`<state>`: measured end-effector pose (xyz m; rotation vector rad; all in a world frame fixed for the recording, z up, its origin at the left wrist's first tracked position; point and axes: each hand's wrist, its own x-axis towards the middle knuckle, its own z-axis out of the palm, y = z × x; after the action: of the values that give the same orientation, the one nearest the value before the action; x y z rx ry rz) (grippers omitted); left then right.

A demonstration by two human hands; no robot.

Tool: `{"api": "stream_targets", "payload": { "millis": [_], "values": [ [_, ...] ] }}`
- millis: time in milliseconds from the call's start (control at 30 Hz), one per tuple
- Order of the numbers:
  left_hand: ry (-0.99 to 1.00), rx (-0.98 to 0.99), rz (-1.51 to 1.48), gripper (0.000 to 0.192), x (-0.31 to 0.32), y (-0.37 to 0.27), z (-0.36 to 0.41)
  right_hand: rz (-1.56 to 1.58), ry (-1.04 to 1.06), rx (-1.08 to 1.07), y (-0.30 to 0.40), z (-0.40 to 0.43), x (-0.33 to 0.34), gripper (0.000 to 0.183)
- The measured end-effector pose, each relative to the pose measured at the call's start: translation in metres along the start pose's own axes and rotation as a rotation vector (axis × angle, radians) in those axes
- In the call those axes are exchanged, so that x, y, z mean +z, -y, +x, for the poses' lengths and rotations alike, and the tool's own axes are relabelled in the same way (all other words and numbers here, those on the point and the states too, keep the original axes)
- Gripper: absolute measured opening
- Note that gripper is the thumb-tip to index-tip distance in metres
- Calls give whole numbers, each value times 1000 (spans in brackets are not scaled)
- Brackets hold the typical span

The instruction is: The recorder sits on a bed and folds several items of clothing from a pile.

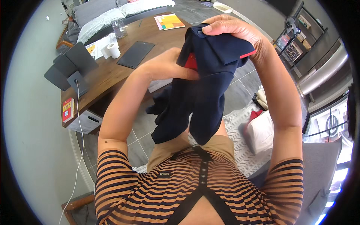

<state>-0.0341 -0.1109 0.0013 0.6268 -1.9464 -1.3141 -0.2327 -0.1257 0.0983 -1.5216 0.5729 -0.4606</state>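
Observation:
A dark navy garment [197,92] with a red lining patch and a red edge strip hangs in front of me, held up at chest height. My right hand [233,29] grips its folded top edge, the thumb pressed beside a dark button or snap. Lower on the other side, my left hand [171,66] holds the cloth near the red patch; its thumb lies across the front and the other fingers are mostly hidden behind the fabric. Two loose flaps of the garment hang down over my lap. A further dark bunched part shows to their left.
A wooden desk [98,90] carries a black tablet [135,54], a paper roll [113,51], a glass jar [119,29], booklets [170,22], a monitor-like stand [76,59] with a white cable and a red book [68,109]. White and red folded cloth [261,132] lies on a patterned cover [239,118].

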Motion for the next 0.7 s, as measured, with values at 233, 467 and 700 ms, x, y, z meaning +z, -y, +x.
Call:
{"api": "stream_targets", "payload": {
  "millis": [233,467,700],
  "values": [
    [-94,-121,-605,21,0,1,-1,-175,-797,-205,-85,-24,-55,35],
    [-241,-82,-657,22,4,0,1,-168,-691,-231,-150,-56,30,50],
    [-192,46,-304,52,-14,-3,0,-179,-1032,-129,-103,-73,-4,12]
  ]
}}
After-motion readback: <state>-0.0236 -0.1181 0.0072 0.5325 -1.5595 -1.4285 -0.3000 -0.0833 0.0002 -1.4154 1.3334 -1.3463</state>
